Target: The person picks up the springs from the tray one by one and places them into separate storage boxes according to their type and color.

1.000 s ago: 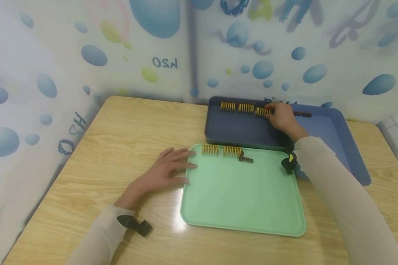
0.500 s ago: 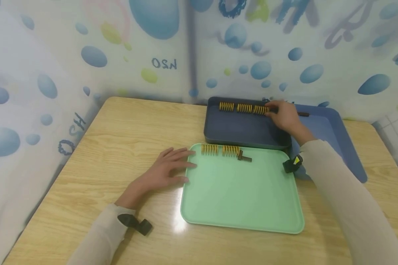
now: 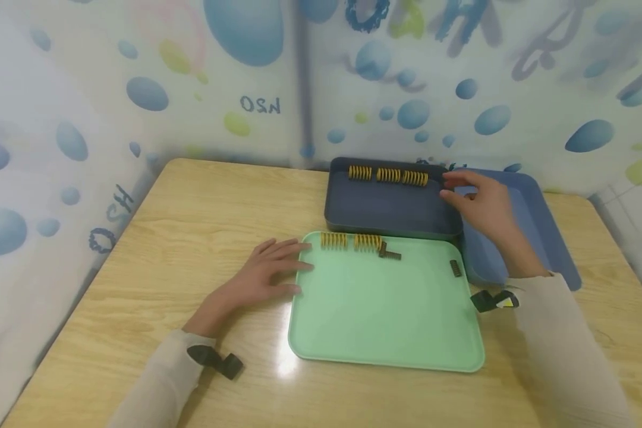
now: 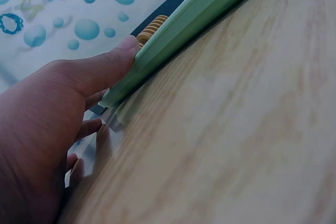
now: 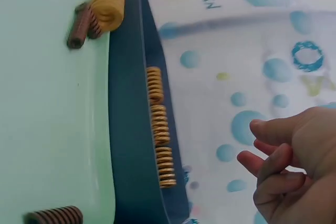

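My left hand rests at the left edge of the green tray, fingers spread and the fingertips on its rim. In the left wrist view the thumb touches that rim. My right hand is raised over the blue tray, thumb and index finger apart with nothing between them. Three yellow coil springs lie in a row along the back of the dark navy tray. The green tray bears two yellow springs, a pair of small brown springs and another brown spring.
The trays sit on a light wood table, the navy one behind the green one and the blue one at the right. A wall with printed droplets stands close behind. My right hand hides part of the blue tray.
My right hand has let go of the third yellow spring in the navy tray and moved right, over the blue tray. The brown spring at the green tray's right edge has come into view. My left hand stays put.
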`<state>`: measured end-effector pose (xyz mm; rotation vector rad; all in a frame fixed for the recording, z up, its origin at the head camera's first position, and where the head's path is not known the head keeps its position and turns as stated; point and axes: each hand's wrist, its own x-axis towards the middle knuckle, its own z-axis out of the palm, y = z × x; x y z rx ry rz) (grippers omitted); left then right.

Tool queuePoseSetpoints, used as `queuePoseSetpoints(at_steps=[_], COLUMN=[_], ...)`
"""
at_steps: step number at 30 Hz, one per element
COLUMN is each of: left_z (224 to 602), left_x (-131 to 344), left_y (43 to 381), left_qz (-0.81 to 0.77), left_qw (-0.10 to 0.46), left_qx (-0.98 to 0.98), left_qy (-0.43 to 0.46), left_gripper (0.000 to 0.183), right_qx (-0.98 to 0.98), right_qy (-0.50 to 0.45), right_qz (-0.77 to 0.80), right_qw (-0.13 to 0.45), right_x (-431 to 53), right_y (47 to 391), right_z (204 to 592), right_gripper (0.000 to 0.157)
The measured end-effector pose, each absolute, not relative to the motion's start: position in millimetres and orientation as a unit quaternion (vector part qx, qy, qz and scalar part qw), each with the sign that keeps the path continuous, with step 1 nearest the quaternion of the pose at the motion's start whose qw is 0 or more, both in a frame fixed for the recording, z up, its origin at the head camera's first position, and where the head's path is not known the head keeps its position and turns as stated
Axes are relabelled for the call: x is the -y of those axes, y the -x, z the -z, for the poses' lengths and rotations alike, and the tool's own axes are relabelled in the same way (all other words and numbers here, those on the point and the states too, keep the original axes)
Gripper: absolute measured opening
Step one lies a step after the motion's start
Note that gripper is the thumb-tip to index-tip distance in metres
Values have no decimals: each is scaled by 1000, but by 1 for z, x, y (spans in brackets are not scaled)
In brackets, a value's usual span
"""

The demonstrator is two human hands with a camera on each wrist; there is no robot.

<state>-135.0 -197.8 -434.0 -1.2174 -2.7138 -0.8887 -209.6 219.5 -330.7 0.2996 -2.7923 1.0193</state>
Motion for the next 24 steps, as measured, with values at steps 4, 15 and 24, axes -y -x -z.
queuePoseSetpoints(at_steps=[4,15,24], left_z=[433,432,431], left_x=[199,199,197], left_y=[135,135,134], left_qz=[290,293,295], left_qw=[16,15,17], left_qx=[873,871,870], left_qy=[392,393,394], left_gripper=[41,41,41], right_qx=[926,901,874], right_qy=[-94,-77,-83], right_qz=[-356,-422,-477], right_qw=[87,67,42], right_x=[-217,-201,-189], right_y=[188,141,129], right_z=[326,333,346], right_gripper=[41,37,34])
